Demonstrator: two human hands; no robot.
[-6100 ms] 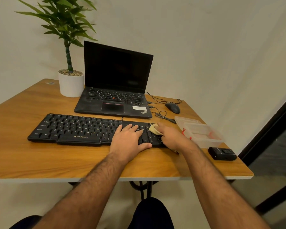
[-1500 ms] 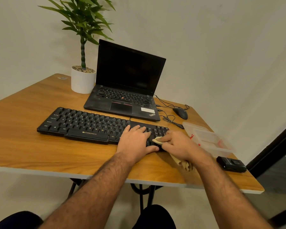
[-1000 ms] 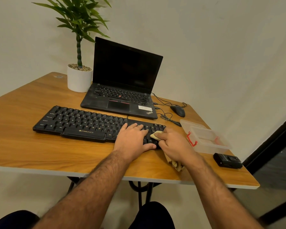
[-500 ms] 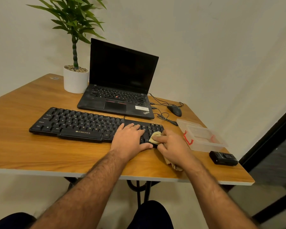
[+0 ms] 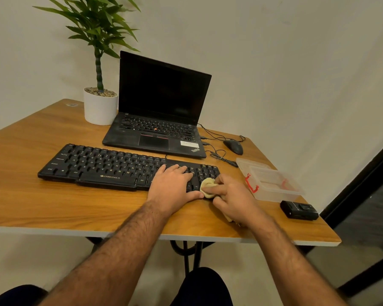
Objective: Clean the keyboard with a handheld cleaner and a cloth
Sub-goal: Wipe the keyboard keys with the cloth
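Black Zebronics keyboard lay across the wooden surface. Pinched a bunched yellow cloth at its right end in right hand fingers; rested left hand flat, fingers straight, on keys beside it.

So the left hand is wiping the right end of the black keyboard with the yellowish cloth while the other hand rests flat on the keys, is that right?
Not quite: the hands are swapped. In the head view the right hand grips the yellowish cloth at the right end of the black keyboard, while the left hand rests flat on the keys.
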